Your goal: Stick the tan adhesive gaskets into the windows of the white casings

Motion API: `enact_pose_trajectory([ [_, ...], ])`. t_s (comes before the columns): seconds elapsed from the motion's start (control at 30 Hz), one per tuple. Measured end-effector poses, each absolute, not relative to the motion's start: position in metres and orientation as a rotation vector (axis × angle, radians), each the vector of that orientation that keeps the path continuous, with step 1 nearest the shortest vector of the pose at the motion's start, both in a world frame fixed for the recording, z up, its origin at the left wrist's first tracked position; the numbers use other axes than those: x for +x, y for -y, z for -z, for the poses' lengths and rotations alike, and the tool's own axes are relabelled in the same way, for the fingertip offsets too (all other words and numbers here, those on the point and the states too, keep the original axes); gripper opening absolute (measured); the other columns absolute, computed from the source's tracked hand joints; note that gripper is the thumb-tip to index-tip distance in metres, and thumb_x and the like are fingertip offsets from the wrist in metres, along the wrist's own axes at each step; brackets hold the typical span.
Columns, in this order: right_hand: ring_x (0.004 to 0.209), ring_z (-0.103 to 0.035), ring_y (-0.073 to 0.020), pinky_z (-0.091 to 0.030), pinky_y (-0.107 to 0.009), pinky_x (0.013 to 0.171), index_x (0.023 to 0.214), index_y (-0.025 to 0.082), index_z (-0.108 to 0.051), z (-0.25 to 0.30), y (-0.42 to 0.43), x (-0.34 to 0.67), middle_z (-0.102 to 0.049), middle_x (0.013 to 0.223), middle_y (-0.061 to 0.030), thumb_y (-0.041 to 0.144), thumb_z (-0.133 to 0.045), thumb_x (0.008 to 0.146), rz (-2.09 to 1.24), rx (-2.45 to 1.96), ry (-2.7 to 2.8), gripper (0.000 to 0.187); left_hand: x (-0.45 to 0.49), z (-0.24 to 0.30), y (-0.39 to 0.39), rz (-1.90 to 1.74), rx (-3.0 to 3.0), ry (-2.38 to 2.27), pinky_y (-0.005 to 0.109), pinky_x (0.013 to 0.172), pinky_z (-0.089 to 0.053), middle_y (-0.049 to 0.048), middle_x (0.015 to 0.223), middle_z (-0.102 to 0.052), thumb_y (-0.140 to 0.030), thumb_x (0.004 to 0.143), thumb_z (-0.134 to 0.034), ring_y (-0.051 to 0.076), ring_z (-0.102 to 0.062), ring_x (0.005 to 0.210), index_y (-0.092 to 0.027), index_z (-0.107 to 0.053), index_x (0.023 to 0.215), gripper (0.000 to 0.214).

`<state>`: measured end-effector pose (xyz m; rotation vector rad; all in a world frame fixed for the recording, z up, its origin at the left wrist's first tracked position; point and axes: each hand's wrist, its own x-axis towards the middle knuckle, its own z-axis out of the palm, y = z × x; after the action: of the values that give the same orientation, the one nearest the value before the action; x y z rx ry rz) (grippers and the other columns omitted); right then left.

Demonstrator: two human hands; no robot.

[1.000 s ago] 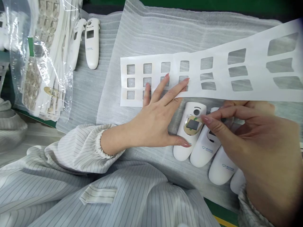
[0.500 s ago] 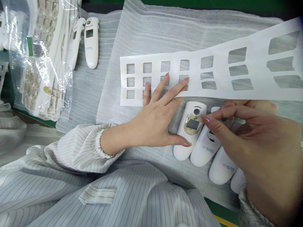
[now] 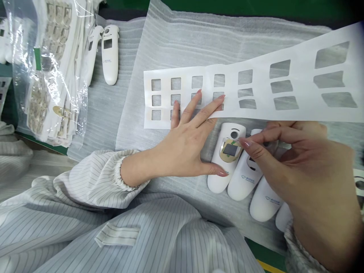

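My left hand (image 3: 186, 142) lies spread, its fingertips on a white sheet (image 3: 256, 112) with rows of square cut-outs. Its thumb reaches the lower part of a white handheld device casing (image 3: 217, 178). In my right hand (image 3: 295, 163), thumb and index finger pinch the edge of a beige oval sticker (image 3: 223, 155) with a rectangular window and green marks. The sticker is over the casing's screen area, below its round button; whether it touches cannot be told. More casings, one (image 3: 244, 180) beside it and another (image 3: 265, 201), lie partly under my right hand.
A clear plastic bag (image 3: 57, 110) of white sheets with beige pieces lies at the left. Two casings, one (image 3: 110, 70) facing up, rest beside it. White foam sheeting (image 3: 133, 113) covers the work surface. Part of another casing (image 3: 358, 182) shows at the right edge.
The sheet, casings and both hands appear shifted very slightly left in the view. The right hand's pinch on the sticker and the left hand's spread pose look unchanged.
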<state>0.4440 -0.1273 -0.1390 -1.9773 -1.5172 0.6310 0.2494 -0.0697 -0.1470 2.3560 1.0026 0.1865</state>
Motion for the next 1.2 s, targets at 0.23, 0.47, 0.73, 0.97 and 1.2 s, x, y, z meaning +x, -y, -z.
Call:
enact_pose_trajectory([
  [0.23, 0.093, -0.058, -0.0299, -0.042, -0.046, 0.079, 0.074, 0.030, -0.073, 0.1386, 0.1262, 0.4428, -0.061, 0.084, -0.0023, 0.042, -0.073, 0.073, -0.612, -1.976, 1.516, 0.012, 0.2496, 0.1474, 0.0696, -0.191, 2.365, -1.003, 0.075, 0.113, 0.003, 0.0109, 0.161, -0.021, -0.081, 0.066, -0.058, 0.047, -0.001, 0.147, -0.023, -0.033, 0.146, 0.102],
  [0.47, 0.095, -0.058, -0.0316, -0.043, -0.048, 0.082, 0.074, 0.029, -0.073, 0.1388, 0.1258, 0.4436, -0.061, 0.086, -0.0034, 0.042, -0.074, 0.072, -0.618, -1.957, 1.515, 0.014, 0.2498, 0.1472, 0.0695, -0.195, 2.344, -1.010, 0.073, 0.114, 0.004, 0.0085, 0.162, -0.020, -0.081, 0.065, -0.059, 0.046, -0.001, 0.147, -0.028, -0.033, 0.146, 0.100],
  [0.73, 0.093, -0.055, -0.0276, -0.044, -0.045, 0.080, 0.074, 0.030, -0.072, 0.1393, 0.1273, 0.4415, -0.059, 0.085, -0.0015, 0.040, -0.072, 0.073, -0.592, -1.957, 1.530, 0.010, 0.2493, 0.1485, 0.0690, -0.277, 2.262, -0.976, 0.070, 0.114, 0.010, 0.0098, 0.161, -0.023, -0.079, 0.065, -0.062, 0.047, 0.000, 0.147, -0.025, -0.038, 0.144, 0.099],
  [0.97, 0.094, -0.054, -0.0276, -0.042, -0.043, 0.078, 0.075, 0.028, -0.071, 0.1398, 0.1282, 0.4420, -0.058, 0.085, -0.0020, 0.041, -0.072, 0.074, -0.573, -1.940, 1.552, 0.013, 0.2498, 0.1469, 0.0684, -0.311, 2.176, -0.989, 0.066, 0.114, 0.015, 0.0071, 0.160, -0.026, -0.075, 0.064, -0.067, 0.045, 0.001, 0.147, -0.027, -0.043, 0.141, 0.094],
  [1.2, 0.094, -0.055, -0.0272, -0.044, -0.042, 0.078, 0.074, 0.027, -0.071, 0.1401, 0.1281, 0.4412, -0.059, 0.085, -0.0020, 0.038, -0.072, 0.074, -0.570, -1.954, 1.556, 0.011, 0.2495, 0.1457, 0.0682, -0.273, 2.203, -0.980, 0.068, 0.113, 0.014, 0.0092, 0.161, -0.023, -0.075, 0.063, -0.068, 0.046, 0.002, 0.147, -0.024, -0.041, 0.143, 0.098],
])
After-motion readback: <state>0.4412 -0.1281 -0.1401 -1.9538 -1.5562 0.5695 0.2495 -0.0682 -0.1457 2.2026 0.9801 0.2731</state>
